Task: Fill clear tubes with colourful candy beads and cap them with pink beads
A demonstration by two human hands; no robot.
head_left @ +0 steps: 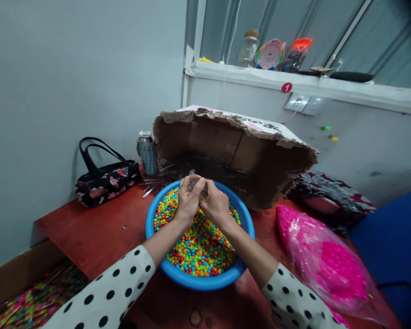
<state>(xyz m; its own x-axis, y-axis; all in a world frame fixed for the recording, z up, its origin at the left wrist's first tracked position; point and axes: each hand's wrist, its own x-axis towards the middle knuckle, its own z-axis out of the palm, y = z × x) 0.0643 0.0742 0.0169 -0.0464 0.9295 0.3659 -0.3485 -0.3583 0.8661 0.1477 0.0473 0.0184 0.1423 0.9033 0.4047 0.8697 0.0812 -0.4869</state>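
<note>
My left hand (187, 200) and my right hand (215, 201) come together over the far half of a blue basin (151, 225). Between them they grip a small clear plastic container (192, 178); its narrow tip sticks up past the fingers, and the fingers hide most of the rest. Small glossy candy-like pieces (202, 256) in red, yellow, green, blue and orange fill much of the basin. Both sets of fingers are closed around the clear plastic.
A torn cardboard box (233, 141) lies open behind the basin, thin clear sticks or tubes (154, 180) beside it. Left stand a flask (147, 153) and floral handbag (106, 183). A pink-filled plastic bag (329, 260) lies right on the red table (113, 228). Jars (249, 48) line the sill.
</note>
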